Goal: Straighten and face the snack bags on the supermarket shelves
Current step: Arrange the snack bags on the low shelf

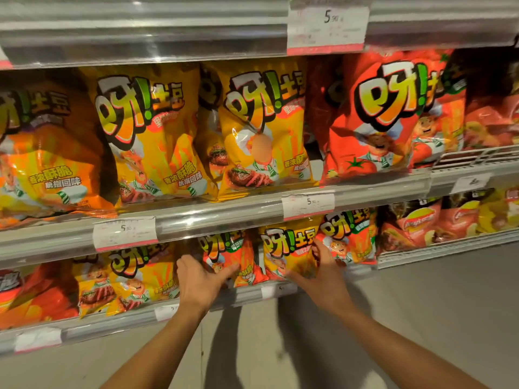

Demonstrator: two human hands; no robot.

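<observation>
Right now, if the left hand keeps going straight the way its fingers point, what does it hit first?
The orange-red snack bag on the lower shelf. The left hand points up and into the shelf, fingertips apparently already at that bag's front; depth is hard to judge.

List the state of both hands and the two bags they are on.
Left hand: fingers spread, touching the bag.
Small orange-red snack bag: upright, facing forward.
Right hand: grips a bag's right edge.
Small yellow snack bag: upright, held, facing forward.
</observation>
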